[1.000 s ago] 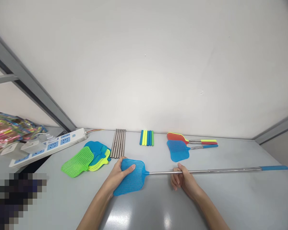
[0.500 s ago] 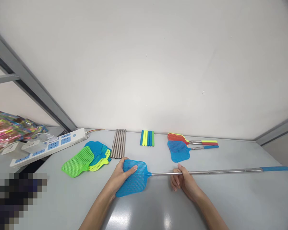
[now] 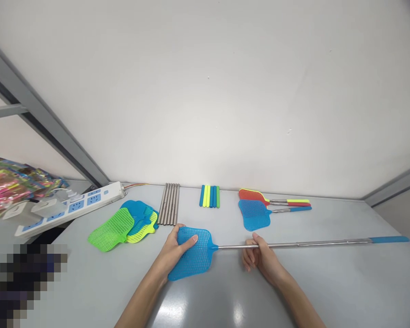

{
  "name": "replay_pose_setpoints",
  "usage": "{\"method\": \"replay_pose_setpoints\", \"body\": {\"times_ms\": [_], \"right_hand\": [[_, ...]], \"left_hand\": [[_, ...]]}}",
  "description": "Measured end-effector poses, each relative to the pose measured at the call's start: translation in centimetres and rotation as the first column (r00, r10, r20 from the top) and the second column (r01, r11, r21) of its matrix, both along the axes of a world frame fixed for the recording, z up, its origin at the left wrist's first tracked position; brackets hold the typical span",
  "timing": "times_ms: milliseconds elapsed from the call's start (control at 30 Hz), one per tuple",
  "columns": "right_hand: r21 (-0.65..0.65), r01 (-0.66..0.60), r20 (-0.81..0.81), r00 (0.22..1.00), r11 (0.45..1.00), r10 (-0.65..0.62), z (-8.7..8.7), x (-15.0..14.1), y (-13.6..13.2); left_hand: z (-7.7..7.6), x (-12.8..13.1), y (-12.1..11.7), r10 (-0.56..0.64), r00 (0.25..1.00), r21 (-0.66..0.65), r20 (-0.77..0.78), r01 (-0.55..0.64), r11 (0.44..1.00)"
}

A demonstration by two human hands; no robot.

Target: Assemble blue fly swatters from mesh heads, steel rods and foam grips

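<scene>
A blue fly swatter (image 3: 196, 257) with its metal rod drawn out long lies level across my two hands, its blue grip at the far right. My left hand (image 3: 177, 250) is closed on the mesh head, thumb on top and fingers underneath. My right hand (image 3: 261, 255) pinches the metal rod between thumb and curled fingers. Just behind it on the table lie a shorter blue fly swatter (image 3: 254, 215) and a red fly swatter (image 3: 251, 196), with a yellow one mostly hidden behind the red.
Loose swatter heads, a green one (image 3: 111, 230) among them, overlap at left. Several metal rods (image 3: 169, 204) and coloured grips (image 3: 210, 196) stand in rows along the wall. A power strip (image 3: 78, 207) with plugged-in chargers and a shiny plastic-wrapped bundle (image 3: 17, 184) occupy the far left.
The swatter head and my left hand have shifted slightly right, and the grip end slightly left. My right hand stays on the rod in nearly the same place.
</scene>
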State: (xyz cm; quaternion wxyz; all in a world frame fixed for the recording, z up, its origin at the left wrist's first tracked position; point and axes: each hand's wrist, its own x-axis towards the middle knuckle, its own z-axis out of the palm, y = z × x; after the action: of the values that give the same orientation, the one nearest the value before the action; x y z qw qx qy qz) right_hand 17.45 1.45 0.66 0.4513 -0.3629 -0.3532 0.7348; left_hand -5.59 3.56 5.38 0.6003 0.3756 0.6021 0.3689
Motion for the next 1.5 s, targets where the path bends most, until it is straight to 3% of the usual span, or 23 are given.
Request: {"method": "replay_pose_setpoints", "body": {"times_ms": [433, 567, 1100, 1500], "right_hand": [[-0.004, 0.014, 0.051, 0.999, 1.000, -0.014, 0.8, -0.5, -0.1], [0.005, 0.018, 0.053, 0.998, 1.000, -0.019, 0.6, -0.5, 0.0], [-0.002, 0.013, 0.015, 1.000, 1.000, -0.013, 0.6, -1.2, -0.1], [0.022, -0.004, 0.081, 0.997, 1.000, 0.002, -0.4, -1.2, -0.2]], "left_hand": [[0.0, 1.0, -0.3, -0.008, 1.000, -0.002, 0.027, 0.008, 1.000], [-0.6, 0.8, -0.2, -0.048, 0.998, -0.011, 0.036, 0.048, 0.999], [-1.6, 1.0, -0.8, -0.012, 1.000, 0.044, -0.015, 0.013, 0.999], [-1.4, 1.3, -0.8, -0.018, 0.999, 0.041, -0.041, 0.020, 0.999]]}}
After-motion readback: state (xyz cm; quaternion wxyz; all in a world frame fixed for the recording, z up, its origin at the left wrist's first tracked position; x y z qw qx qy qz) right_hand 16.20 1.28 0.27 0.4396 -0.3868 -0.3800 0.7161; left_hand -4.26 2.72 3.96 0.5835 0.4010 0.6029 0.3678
